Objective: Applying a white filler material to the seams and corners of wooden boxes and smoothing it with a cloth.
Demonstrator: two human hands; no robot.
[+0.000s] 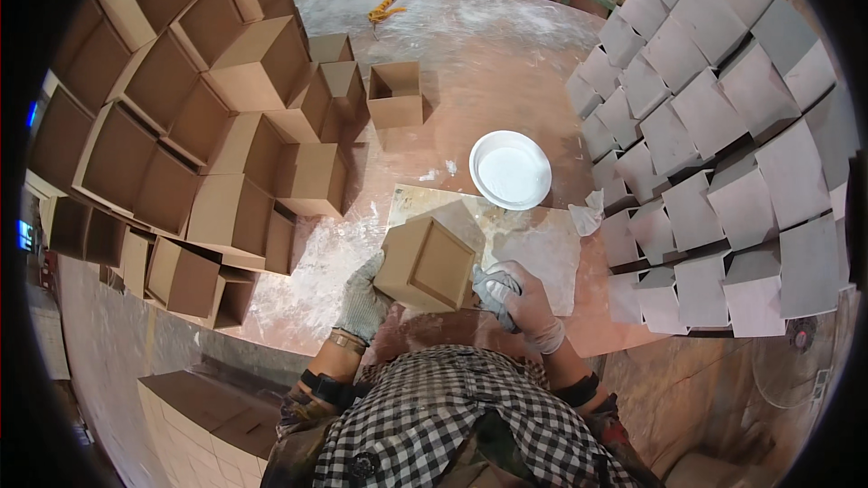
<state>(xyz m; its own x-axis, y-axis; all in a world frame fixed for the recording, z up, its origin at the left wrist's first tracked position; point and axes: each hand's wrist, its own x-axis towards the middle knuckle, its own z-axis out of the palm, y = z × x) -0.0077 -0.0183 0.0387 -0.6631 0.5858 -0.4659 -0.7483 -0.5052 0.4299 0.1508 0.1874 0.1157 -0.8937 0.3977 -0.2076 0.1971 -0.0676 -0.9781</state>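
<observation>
Tilted above the table's near edge is a brown open-topped box (423, 262), its recessed base turned toward me. My left hand (363, 300), in a pale knitted glove, grips the box along its left side. In my right hand (529, 305), which wears a thin whitish glove, is a bunched grey cloth (496, 296), close beside the box's right edge; whether cloth and box touch is hard to tell. Beyond the box stands a round white bowl (510, 170) with white stuff inside. A stained pale sheet (542, 258) lies under my work.
Brown boxes (240, 140) are stacked high on the left, with a single brown box (395, 94) apart from them. Greyish-white coated boxes (714, 117) rise in a wall on the right. A yellow-handled tool (385, 8) and a crumpled white scrap (588, 214) lie on the table (488, 54).
</observation>
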